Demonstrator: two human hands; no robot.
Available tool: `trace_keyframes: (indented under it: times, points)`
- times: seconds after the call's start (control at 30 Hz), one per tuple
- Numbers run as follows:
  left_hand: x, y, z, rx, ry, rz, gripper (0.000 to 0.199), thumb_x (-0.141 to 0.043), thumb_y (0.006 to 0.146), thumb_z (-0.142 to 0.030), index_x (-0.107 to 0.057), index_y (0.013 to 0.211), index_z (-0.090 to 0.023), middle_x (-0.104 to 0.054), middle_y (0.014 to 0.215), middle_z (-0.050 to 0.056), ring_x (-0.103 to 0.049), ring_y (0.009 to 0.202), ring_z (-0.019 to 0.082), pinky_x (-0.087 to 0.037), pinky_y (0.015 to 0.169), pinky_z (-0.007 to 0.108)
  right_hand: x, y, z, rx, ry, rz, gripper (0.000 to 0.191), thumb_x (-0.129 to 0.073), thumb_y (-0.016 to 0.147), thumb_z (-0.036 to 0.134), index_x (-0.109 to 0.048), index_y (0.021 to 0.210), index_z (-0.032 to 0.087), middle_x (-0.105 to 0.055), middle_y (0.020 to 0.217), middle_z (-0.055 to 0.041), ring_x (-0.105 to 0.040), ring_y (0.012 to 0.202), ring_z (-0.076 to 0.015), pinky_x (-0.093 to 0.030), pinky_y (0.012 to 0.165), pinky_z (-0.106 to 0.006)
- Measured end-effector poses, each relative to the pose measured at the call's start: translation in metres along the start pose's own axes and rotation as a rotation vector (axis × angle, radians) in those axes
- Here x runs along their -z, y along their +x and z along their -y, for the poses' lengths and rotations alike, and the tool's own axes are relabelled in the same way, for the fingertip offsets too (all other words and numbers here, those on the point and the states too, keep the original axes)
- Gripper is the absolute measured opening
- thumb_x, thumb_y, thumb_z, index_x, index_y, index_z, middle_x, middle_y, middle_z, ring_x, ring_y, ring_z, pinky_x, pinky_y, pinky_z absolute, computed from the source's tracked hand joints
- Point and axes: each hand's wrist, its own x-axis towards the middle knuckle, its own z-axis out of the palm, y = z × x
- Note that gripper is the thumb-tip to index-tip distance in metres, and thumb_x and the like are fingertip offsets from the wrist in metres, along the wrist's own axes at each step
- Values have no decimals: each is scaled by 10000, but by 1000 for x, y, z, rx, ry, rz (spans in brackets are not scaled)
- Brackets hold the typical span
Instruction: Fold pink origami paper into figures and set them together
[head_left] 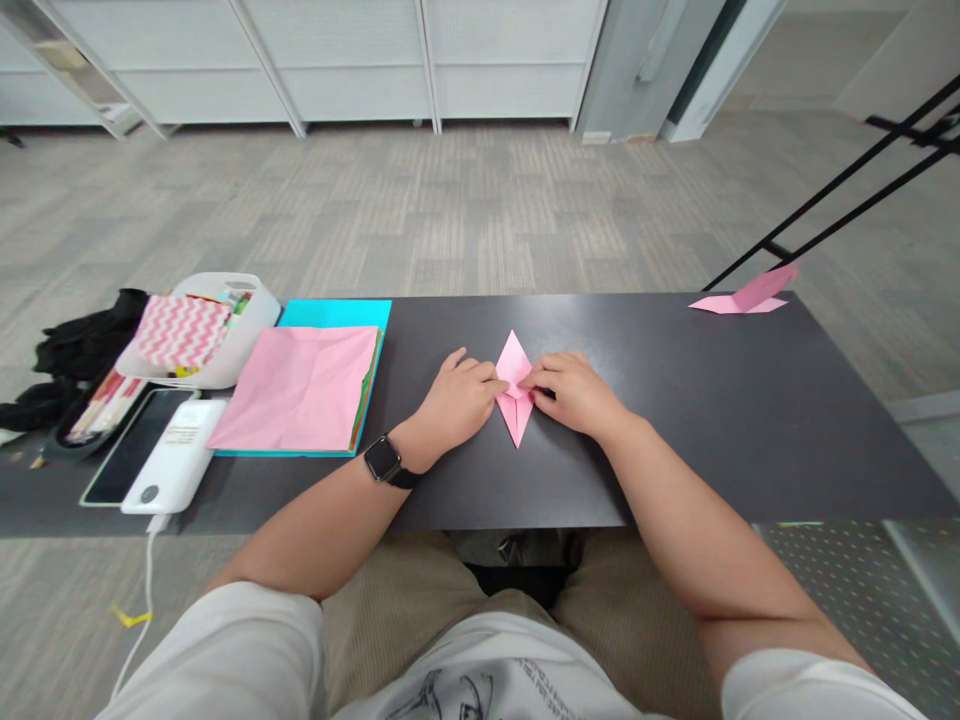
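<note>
Centrally, left hand (466, 397) and right hand (576, 392) contacting creased pink paper diamond (515, 405), finger clamping indeterminable, matte dark tabletop (712, 420) beneath.

The fingertips of the left hand (466, 398) and right hand (574, 390) cover the side corners of the folded pink paper (514, 365), and the creases beneath them cannot be made out. The zigzag-patterned pouch (184, 332) hides much of what fills the white basket (259, 345). Under the top pink sheet (300, 390), the other sheets show only at their edges. Lettering on the white power bank (171, 465) is too small to read. The bottom edge cuts off the white cable (149, 580) and T-shirt print (465, 695); the right edge crops the black metal frame (847, 195).
</note>
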Motion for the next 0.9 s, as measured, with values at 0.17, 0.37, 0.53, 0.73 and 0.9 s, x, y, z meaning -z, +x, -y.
trace_keyframes:
  times: [0.17,0.37,0.53,0.73,0.9]
  points:
    - [4,-10,-11,-7,29,2,319,-558,1030,-160,-797,1220,-252,-745,1192,89,-656,1135,288,-322,1279,620,3,-3,0,10,2,12,302,-645,944,131,-847,1090,300,-750,1069,-62,-648,1023,-268,-386,953,-445]
    - [7,-13,-21,20,69,13,292,-572,1041,-207,-789,1229,-261,-746,1236,103,-649,1143,312,-324,1273,649,1,-3,-1,-2,-4,18,301,-643,953,149,-845,1111,307,-747,1073,-62,-656,1036,-269,-403,961,-449]
    - [9,-13,-24,73,32,19,286,-589,1035,-206,-791,1214,-300,-756,1207,86,-660,1116,307,-282,1285,689,3,-3,-3,-4,29,20,261,-665,971,184,-845,1103,320,-760,1071,-53,-675,1029,-262,-416,960,-448]
    - [11,-14,-25,106,41,16,275,-584,1057,-250,-803,1210,-311,-759,1197,80,-657,1087,304,-281,1265,725,4,-5,-13,-12,48,-1,193,-716,963,226,-847,1066,322,-771,1060,-37,-694,1020,-253,-427,954,-434]
    - [11,-12,-21,115,-1,2,267,-581,1071,-286,-820,1190,-309,-760,1167,78,-653,1095,304,-293,1259,705,3,-8,-27,-29,66,-35,98,-765,948,282,-841,1004,308,-770,1046,-31,-702,1012,-246,-439,969,-430]
